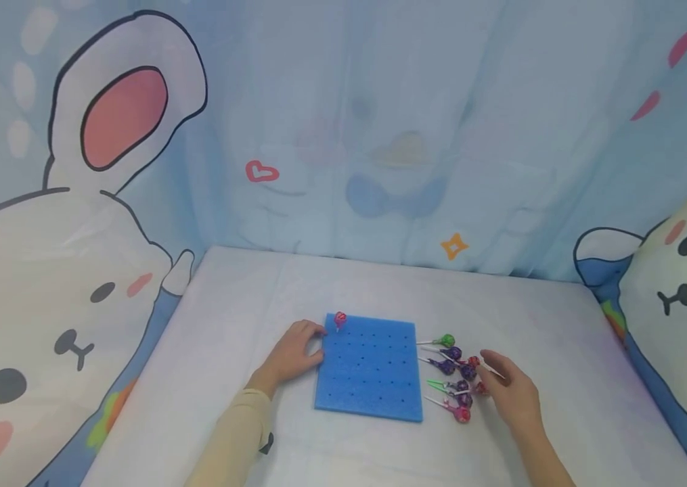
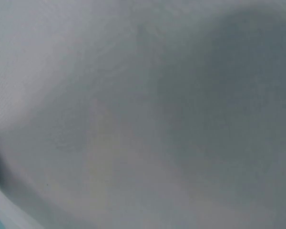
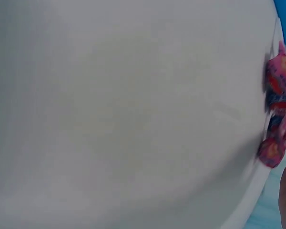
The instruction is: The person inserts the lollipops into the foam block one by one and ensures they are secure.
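A blue foam board (image 1: 370,372) with rows of small holes lies on the white tabletop. One lollipop (image 1: 340,318) in a pink-red wrapper stands at its far left corner. My left hand (image 1: 294,352) rests at the board's left edge, fingertips and thumb touching the side. To the right of the board lies a loose group of lollipops, among them a green one (image 1: 447,340), purple ones (image 1: 445,366) and a pink-red one (image 1: 461,414). My right hand (image 1: 514,392) is at the group's right side, thumb and fingers apart beside a red lollipop (image 1: 473,362).
White cloth (image 1: 246,277) covers the table. A light blue curtain (image 1: 319,101) printed with cartoon animals hangs behind and on both sides. Mostly blurred pale cloth fills the left wrist view; the right wrist view shows lollipops (image 3: 279,76) at its right edge.
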### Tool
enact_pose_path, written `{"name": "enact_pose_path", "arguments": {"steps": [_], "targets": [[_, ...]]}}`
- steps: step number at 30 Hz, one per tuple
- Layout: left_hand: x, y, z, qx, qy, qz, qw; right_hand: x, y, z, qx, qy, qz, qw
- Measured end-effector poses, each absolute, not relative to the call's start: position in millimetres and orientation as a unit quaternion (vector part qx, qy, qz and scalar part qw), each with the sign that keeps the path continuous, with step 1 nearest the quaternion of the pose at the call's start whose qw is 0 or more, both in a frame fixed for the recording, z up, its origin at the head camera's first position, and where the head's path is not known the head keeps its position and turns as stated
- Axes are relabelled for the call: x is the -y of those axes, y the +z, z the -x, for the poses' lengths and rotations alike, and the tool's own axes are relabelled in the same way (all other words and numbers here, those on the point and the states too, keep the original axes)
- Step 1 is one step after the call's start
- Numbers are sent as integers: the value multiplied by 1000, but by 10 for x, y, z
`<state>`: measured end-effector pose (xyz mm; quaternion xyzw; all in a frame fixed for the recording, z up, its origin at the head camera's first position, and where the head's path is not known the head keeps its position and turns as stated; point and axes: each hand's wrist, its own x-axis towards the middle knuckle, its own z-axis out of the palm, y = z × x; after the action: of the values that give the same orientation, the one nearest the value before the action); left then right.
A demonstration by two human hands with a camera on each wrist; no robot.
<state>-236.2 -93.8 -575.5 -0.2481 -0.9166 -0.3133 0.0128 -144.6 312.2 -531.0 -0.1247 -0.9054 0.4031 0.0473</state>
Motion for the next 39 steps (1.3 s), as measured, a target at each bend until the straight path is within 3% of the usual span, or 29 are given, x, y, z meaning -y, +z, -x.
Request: {"name": "enact_pose_path", "arguments": {"steps": [11,18,27,39], "targets": [[938,-5780,2354,918,-311,245,11,-3343,-5622,1380,918,350,188,-13],[932,-5821,2367,918,-310,248,12,-3368,-5740,1414,913,342,219,-24],[921,-5816,2377,920,-306,243,8,-3409,-5674,1400,916,357,186,-4],[927,-5778,2373,921,-303,245,8,-3255,-5322,1595,823,536,185,39]]}}
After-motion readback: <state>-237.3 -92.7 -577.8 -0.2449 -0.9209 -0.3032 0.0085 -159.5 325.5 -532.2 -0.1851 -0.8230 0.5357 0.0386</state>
